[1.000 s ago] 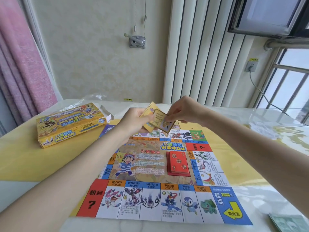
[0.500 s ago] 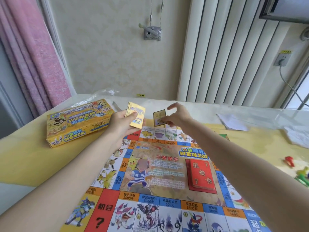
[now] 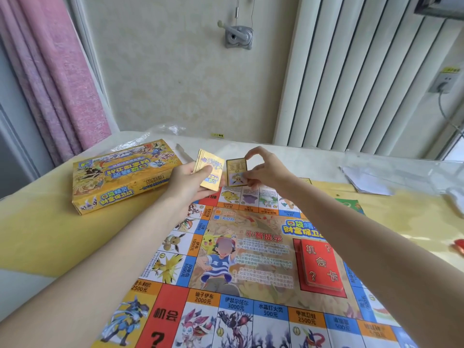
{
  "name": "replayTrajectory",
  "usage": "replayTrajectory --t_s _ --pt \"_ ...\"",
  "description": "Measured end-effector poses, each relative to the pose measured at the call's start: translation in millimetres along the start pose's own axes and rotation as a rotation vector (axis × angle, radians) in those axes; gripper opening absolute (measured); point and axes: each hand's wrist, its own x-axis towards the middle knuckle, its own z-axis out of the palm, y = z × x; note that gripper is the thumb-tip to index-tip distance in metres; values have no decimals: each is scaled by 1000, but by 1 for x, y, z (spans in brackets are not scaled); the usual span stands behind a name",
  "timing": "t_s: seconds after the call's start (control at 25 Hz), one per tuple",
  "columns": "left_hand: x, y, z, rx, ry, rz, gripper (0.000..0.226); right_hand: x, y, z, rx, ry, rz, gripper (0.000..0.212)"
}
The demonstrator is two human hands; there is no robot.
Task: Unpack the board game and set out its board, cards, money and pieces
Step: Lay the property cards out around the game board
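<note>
The colourful game board [image 3: 251, 259] lies unfolded on the table. A stack of red cards [image 3: 320, 266] sits on its red centre field. My left hand [image 3: 187, 180] grips a stack of gold-backed cards [image 3: 211, 169] above the board's far left corner. Just to its right, my right hand [image 3: 263, 169] pinches a single card [image 3: 236, 172] upright over the board's far edge, its face toward me. The yellow game box [image 3: 120, 174] lies on the table left of my left hand.
Clear plastic wrap [image 3: 163, 130] lies behind the box. White papers [image 3: 364, 179] and a green item [image 3: 350, 204] are at the right, and a red piece [image 3: 458, 247] shows at the right edge. A pink curtain [image 3: 50, 71] hangs at left.
My right hand has drawn one card off the stack and carried it right, so the two hands are apart. The view has shifted left and closer to the board.
</note>
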Motion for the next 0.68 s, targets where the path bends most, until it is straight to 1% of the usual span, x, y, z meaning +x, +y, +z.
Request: replayTrajectory --t_s 0.08,0.2,0.28,0.4,0.48,0.6,0.68 --pt "-2 0 -1 -5 1 1 21 -6 -3 -5 33 -24 -26 34" --pt "-7 5 -1 -30 -10 -18 16 -18 -13 -16 18 -93 -66 31" --pt "-11 14 -1 -46 -54 -34 10 -28 -24 -20 0 -169 -127 29" --pt "-20 30 -9 20 -109 -26 6 -43 -46 -14 -22 -238 -219 30" --pt "-29 40 -21 70 -113 -3 6 -52 -59 -2 -9 -265 -220 29" --pt "-46 48 -49 104 -88 18 8 -67 -70 24 133 -309 -175 19" --pt "-58 46 -67 139 -24 32 9 -74 -71 47 180 -270 -141 13"
